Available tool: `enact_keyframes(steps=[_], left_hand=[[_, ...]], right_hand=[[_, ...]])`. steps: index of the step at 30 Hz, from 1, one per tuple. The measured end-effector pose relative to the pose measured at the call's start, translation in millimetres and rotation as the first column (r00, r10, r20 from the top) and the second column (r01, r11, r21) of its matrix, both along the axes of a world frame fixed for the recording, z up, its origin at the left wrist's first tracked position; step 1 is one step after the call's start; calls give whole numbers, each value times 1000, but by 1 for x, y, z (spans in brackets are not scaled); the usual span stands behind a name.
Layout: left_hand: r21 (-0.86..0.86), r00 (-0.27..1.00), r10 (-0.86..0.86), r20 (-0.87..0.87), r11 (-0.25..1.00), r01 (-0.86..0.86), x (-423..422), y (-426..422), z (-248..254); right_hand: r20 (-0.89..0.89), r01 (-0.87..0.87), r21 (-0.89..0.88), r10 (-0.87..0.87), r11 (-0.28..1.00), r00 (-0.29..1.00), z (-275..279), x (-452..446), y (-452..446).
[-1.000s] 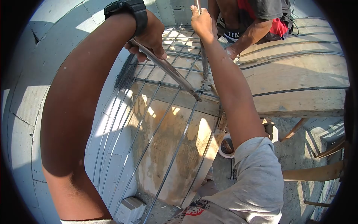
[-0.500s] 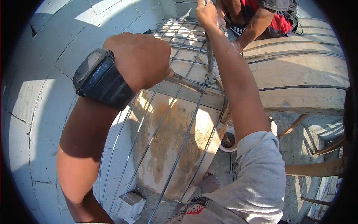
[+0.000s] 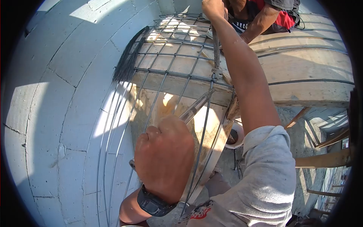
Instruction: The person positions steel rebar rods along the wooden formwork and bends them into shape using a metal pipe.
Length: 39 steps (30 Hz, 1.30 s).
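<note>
My left hand [image 3: 164, 159], with a black watch [image 3: 154, 202] on its wrist, is closed around a steel bar-like tool [image 3: 196, 108]. The tool slants up to the right, its far end at a rebar rod [image 3: 205, 126] just below a crossing. At the top, my right hand [image 3: 214, 9] is closed on a second long steel bar [image 3: 216, 47]. That bar points down, and its lower end meets the rebar at the crossing. The exact kind of either tool is not clear. Between and beyond them spreads the tied rebar grid [image 3: 166, 55].
A bundle of thin dark wire [image 3: 130, 56] hangs over the grid's left edge, beside a pale block wall [image 3: 56, 113]. Another person's arm [image 3: 261, 22] is close by at upper right. Plywood formwork [image 3: 302, 68] lies right; a bucket [image 3: 236, 138] stands below.
My left hand has swung down toward me with its tool, which now slants upward from the hand. My right hand stays near the top. The wire bundle has come into view.
</note>
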<state>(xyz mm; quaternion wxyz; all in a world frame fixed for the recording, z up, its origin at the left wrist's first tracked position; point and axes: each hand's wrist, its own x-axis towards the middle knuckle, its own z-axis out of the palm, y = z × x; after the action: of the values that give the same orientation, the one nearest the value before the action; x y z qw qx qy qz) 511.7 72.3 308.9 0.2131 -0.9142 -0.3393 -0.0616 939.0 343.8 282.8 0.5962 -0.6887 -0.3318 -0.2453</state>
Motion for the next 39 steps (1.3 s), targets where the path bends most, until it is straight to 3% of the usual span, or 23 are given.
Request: enact_keyframes(steps=[1,4,8,12,15,18,20,22,23,25,27,28,29,30,32,33,36,39], left_hand=[[-26,1000,-3,24,1000,4,1,3,3],[-14,997,-25,-76,1000,24,9,10,19],[-90,994,-107,1,990,106,9,18,33],[-43,996,-56,-67,998,53,12,15,27],[14,996,-86,-3,996,86,7,14,20],[123,993,-120,-3,985,120,1,10,26],[110,994,-47,-103,992,58,-11,-5,52],[-72,987,-150,52,985,154,-25,-4,68],[-171,961,-220,169,953,248,-32,2,72],[-359,875,-273,401,831,424,-43,13,72],[-261,700,-367,613,742,618,-34,16,47],[-198,593,-397,700,690,696,-31,17,34],[-199,573,-354,739,698,688,-26,12,25],[-239,433,-256,865,547,802,-17,10,13],[-183,175,58,983,210,960,-2,10,-14],[-161,145,98,985,182,970,1,9,-24],[-81,80,13,997,166,983,11,5,-28],[-47,46,7,999,176,983,17,0,-29]], right_hand=[[-124,31,-162,-52,986,991,24,-35,-34],[-205,-52,-89,33,995,978,29,-31,-40],[-213,-65,-132,36,989,976,31,-41,-44],[-255,-94,-112,63,989,965,34,-58,-58],[-155,44,-40,-50,998,987,19,-18,-46],[359,246,-24,-221,969,907,-7,32,-25],[352,280,-5,-261,960,899,-14,43,-21],[438,307,64,-303,950,846,-20,55,-17],[492,342,143,-367,929,789,-22,53,-22],[434,257,143,-293,956,852,-21,47,-33],[453,217,202,-287,955,844,-16,46,-41],[336,148,206,-212,967,918,-13,37,-48],[216,77,220,-125,972,968,-7,27,-55],[95,7,242,-31,970,995,-3,21,-59],[72,19,211,-35,977,997,-6,22,-59],[63,27,203,-41,979,997,0,17,-62],[-25,-62,236,70,970,997,10,3,-78],[53,-23,275,8,961,999,13,-3,-87]])
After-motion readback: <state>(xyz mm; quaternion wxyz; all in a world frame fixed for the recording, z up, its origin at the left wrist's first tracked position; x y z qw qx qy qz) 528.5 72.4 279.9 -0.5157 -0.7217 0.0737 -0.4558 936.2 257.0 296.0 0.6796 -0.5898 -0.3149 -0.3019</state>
